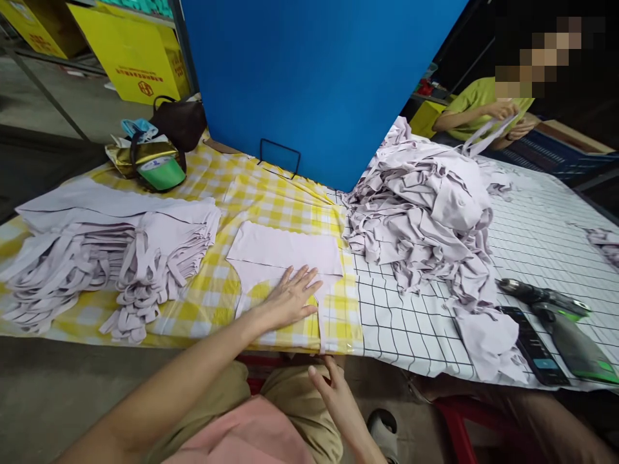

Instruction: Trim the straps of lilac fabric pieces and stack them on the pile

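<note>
Lilac garment (285, 248) beneath left hand (291, 299), palm down, fingers spread, right hand (340, 398) lower, thumb parted

1. Yellow box at the upper left (120, 42): a line of small red characters (140, 73) runs across its front, too small to read.
2. Below that line, on the same front, stands a red emblem (145, 88) with an angular outline; no letter in it can be made out.
3. The box's side panel (178, 64) also bears red print, illegible.
4. Yellow box in the far corner (46, 22): reddish print, unreadable.
5. Green panel on the table (164, 175): a pale oval label (155, 163) with tiny, blurred marks.
</note>
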Demonstrator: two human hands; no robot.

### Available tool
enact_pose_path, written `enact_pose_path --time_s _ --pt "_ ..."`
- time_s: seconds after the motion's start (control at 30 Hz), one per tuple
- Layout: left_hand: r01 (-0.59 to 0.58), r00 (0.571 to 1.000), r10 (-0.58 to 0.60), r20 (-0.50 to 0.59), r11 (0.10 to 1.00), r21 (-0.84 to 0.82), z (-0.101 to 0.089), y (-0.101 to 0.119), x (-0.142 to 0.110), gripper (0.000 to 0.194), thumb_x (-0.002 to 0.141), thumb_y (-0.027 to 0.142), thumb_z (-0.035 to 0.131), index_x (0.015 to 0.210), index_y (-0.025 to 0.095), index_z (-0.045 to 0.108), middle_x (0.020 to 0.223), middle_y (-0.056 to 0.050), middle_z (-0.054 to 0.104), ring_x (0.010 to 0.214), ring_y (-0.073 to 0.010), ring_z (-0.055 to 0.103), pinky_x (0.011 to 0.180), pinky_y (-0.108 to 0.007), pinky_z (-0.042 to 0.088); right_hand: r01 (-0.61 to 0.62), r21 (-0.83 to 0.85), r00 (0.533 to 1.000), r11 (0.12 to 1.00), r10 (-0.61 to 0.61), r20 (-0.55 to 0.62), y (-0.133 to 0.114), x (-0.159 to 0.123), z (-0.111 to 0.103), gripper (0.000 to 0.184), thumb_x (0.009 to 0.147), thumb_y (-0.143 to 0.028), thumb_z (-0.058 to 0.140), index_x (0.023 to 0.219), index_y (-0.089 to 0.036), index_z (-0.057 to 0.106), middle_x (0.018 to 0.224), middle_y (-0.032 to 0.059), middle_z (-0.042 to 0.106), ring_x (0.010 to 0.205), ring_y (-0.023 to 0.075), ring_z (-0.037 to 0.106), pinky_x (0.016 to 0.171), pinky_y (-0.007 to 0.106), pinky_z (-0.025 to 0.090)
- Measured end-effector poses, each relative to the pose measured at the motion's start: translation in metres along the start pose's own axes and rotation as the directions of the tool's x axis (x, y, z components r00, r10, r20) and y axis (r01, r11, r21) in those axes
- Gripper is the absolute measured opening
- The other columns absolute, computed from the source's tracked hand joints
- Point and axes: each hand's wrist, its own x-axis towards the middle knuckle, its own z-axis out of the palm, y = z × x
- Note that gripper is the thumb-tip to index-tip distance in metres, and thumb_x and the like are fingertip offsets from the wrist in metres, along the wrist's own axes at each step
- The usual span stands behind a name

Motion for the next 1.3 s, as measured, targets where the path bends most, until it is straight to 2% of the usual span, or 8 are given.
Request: enact_pose_path --time_s 0.17,0.3,0.4,0.57,0.63,0.83,1.03,1.3 --pt "-0.010 1.000 0.010 0.014 1.000 0.006 0.001 -0.001 -0.002 0.052 0.091 0.045 0.038 0.137 0.020 0.033 0.149 -0.008 0.021 0.138 -0.0239 0.013 0.112 -0.046 0.009 -0.085 0.292 0.996 0.953 0.075 0.045 -0.005 -0.012 0.009 0.036 0.076 -0.053 0.057 0.065 -0.019 0.060 0.078 0.0045 0.066 0.073 0.0180 0.059 0.067 0.025 0.045" --pt "-0.006 1.000 0.006 -0.001 1.000 0.014 0.001 -0.001 -0.002 0.051 0.091 0.044 0.037 0.137 0.021 0.034 0.149 -0.007 0.021 0.138 -0.0236 0.013 0.112 -0.045 0.008 -0.011 0.055 0.992 0.998 0.018 -0.129 0.000 -0.038 -0.005 0.033 0.081 -0.050 0.052 0.069 -0.020 0.059 0.056 0.0000 0.057 0.054 0.0161 0.054 0.054 0.025 0.041" --pt "0.005 1.000 -0.005 0.000 1.000 0.012 0.001 0.001 -0.001 0.051 0.091 0.044 0.037 0.137 0.021 0.034 0.149 -0.007 0.022 0.138 -0.0240 0.014 0.112 -0.045 0.007 0.192 -0.258 0.937 0.947 -0.255 -0.238 0.013 -0.055 -0.016 0.020 0.085 -0.037 0.051 0.083 -0.023 0.065 0.068 0.0026 0.064 0.061 0.0177 0.058 0.063 0.030 0.042" --pt "0.014 1.000 -0.014 0.005 1.000 0.005 0.000 0.002 -0.001 0.050 0.091 0.044 0.036 0.136 0.021 0.035 0.149 -0.007 0.023 0.138 -0.0240 0.015 0.112 -0.046 0.008 0.475 -0.543 0.857 0.693 -0.504 0.106 0.029 -0.068 -0.024 0.029 0.085 -0.021 0.049 0.106 -0.034 0.063 0.092 0.0033 0.068 0.084 0.0216 0.062 0.079 0.038 0.039" --pt "0.018 1.000 -0.018 0.001 1.000 0.003 -0.001 0.002 -0.001 0.050 0.092 0.043 0.036 0.136 0.021 0.036 0.149 -0.007 0.023 0.138 -0.0240 0.016 0.112 -0.046 0.009 0.481 -0.497 0.868 0.723 -0.470 0.156 0.032 -0.065 -0.021 0.026 0.084 -0.024 0.052 0.105 -0.033 0.063 0.100 0.0041 0.066 0.092 0.0229 0.060 0.079 0.038 0.041" --pt "0.017 1.000 -0.017 0.024 1.000 0.007 -0.005 0.005 -0.002 0.050 0.091 0.041 0.038 0.136 0.020 0.036 0.149 -0.008 0.022 0.138 -0.0249 0.015 0.111 -0.047 0.010 0.068 -0.027 0.984 0.997 -0.072 -0.166 0.031 -0.016 -0.007 0.042 0.085 -0.049 0.044 0.111 -0.019 0.059 0.115 0.0129 0.060 0.110 0.0261 0.053 0.085 0.037 0.046" --pt "0.000 1.000 0.000 -0.016 1.000 0.011 -0.002 0.002 -0.003 0.050 0.091 0.044 0.037 0.136 0.021 0.036 0.149 -0.008 0.023 0.138 -0.0237 0.016 0.112 -0.045 0.010 -0.166 0.484 0.984 0.859 0.108 0.144 0.021 0.011 0.012 0.039 0.076 -0.058 0.054 0.088 -0.022 0.064 0.093 0.0073 0.068 0.098 0.0234 0.059 0.083 0.034 0.046" --pt "0.008 1.000 -0.008 -0.010 1.000 0.006 -0.002 0.003 -0.002 0.049 0.091 0.043 0.037 0.135 0.020 0.037 0.148 -0.008 0.024 0.138 -0.0238 0.016 0.112 -0.046 0.010 -0.160 0.558 0.987 0.814 0.144 0.073 0.013 -0.017 0.015 0.034 0.075 -0.053 0.060 0.069 -0.020 0.064 0.069 0.0029 0.065 0.078 0.0201 0.060 0.074 0.030 0.047"
